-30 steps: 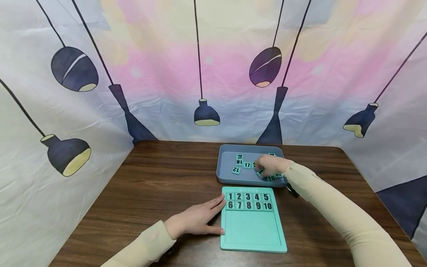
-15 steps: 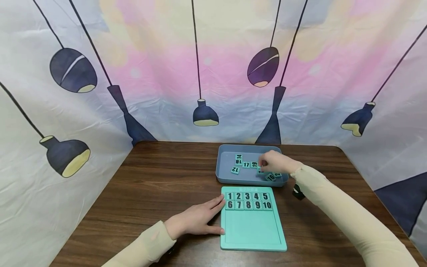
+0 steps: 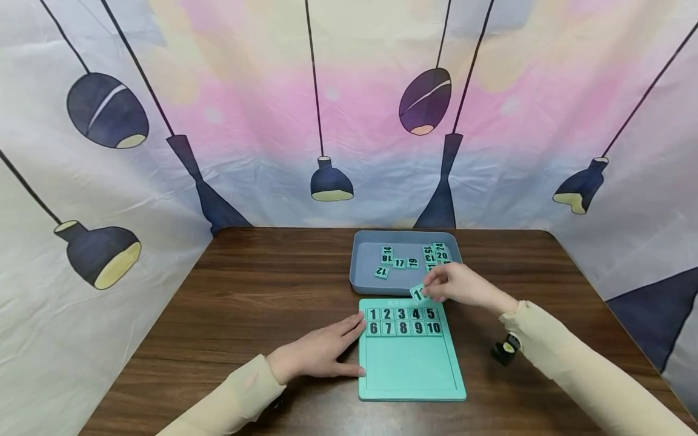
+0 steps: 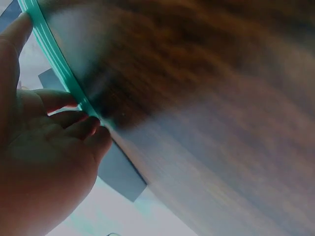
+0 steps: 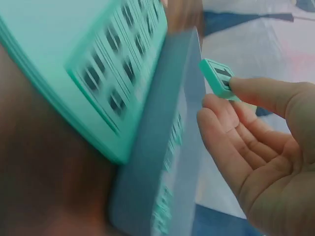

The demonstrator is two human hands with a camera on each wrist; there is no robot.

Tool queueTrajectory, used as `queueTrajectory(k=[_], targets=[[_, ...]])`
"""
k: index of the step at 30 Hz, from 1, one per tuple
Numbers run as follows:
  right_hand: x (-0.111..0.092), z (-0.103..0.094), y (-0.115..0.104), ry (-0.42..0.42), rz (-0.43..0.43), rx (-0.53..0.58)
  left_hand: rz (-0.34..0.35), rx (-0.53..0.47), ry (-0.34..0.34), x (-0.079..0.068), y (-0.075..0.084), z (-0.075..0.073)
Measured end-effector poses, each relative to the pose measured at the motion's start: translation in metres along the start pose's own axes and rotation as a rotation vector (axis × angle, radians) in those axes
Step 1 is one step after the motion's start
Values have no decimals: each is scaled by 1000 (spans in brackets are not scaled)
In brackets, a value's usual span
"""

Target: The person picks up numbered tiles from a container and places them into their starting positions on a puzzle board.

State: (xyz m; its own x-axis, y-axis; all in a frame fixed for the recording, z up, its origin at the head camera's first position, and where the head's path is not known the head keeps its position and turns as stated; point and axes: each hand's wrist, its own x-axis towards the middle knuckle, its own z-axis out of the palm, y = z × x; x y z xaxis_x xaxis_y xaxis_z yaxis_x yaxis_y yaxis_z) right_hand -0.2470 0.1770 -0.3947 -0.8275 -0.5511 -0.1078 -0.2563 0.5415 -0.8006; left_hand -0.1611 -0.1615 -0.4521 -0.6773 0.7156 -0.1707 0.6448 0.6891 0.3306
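Observation:
My right hand (image 3: 460,286) pinches a small green number tile (image 3: 417,293) between thumb and fingers, over the gap between tray and board. The tile's number begins with 1; a fingertip covers part of it. In the right wrist view the tile (image 5: 216,78) is tilted. A mint-green number board (image 3: 410,370) lies flat, with tiles 1 to 10 in two rows at its top and a bare lower part. My left hand (image 3: 319,352) rests at the board's left edge, fingers extended and thumb apart; in the left wrist view its fingertips touch the board's rim (image 4: 59,64).
Behind the board stands a shallow grey-blue tray (image 3: 362,280) holding several loose number tiles, such as the 12 tile (image 3: 382,272) and the 17 tile (image 3: 399,263). Both stand on a dark wooden table (image 3: 272,284). A printed cloth (image 3: 262,121) hangs behind the table.
My right hand has come out of the tray and toward the board, carrying the tile. More tiles now show at the tray's right. The left hand has stayed at the board's edge.

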Motion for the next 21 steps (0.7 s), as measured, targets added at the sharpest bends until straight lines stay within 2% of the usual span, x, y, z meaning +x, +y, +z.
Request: queueTrajectory(k=[5,9,14,21], targets=[[-20,27,8,-52,17,86,8,33,-8,3,1,-3],[-30,50,16,-78,52,109,9,43,-16,6,2,-3],[-35,72,19,-50,90,131,18,72,-5,13,2,-1],[-35,88,14,13,100,156,17,69,-16,22,4,-2]])
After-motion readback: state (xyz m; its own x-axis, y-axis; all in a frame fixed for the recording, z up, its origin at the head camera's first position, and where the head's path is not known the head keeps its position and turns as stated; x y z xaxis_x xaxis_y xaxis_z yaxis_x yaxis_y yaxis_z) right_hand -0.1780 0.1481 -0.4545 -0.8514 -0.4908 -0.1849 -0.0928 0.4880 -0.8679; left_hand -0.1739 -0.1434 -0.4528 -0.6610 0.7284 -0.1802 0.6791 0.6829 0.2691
